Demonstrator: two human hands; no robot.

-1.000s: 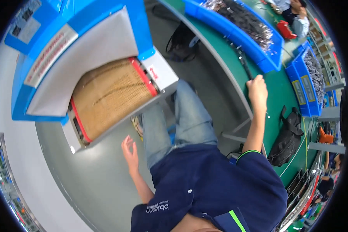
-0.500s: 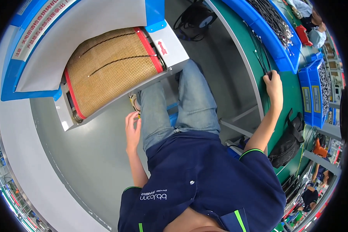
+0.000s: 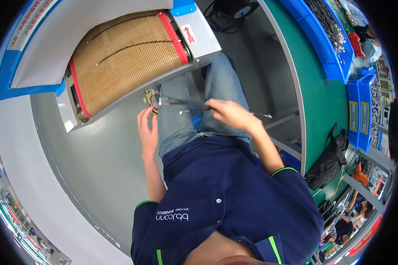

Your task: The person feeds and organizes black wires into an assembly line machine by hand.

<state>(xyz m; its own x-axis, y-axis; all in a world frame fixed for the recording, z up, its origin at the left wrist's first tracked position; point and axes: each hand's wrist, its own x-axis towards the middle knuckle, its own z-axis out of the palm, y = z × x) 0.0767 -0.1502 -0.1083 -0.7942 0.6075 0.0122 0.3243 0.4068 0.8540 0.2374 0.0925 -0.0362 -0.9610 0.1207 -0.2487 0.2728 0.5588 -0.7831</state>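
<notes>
My right hand (image 3: 230, 114) is closed around a small bunch of thin black cables (image 3: 186, 105) above my lap. Their light-coloured end connectors stick out on both sides of the fist, and motion blurs some of them. Just left of my knees, my left hand (image 3: 147, 130) is raised with its fingers apart and nothing in it, a short way from the cable ends. On the tan mesh conveyor belt (image 3: 124, 70) ahead lie two separate black cables, a nearer one (image 3: 137, 43) and a farther one (image 3: 119, 22), both stretched across the mesh.
A white and blue machine hood (image 3: 53, 53) arches over the belt's far left. To my right runs a green workbench (image 3: 316, 101) with a blue bin of cables (image 3: 316, 35), a blue parts bin (image 3: 360, 110) and a black bag (image 3: 329, 161). Other people work at far right.
My right hand has swung left from the green workbench to above my lap, bringing the black cables with it. My left hand has risen slightly. The view has shifted a little.
</notes>
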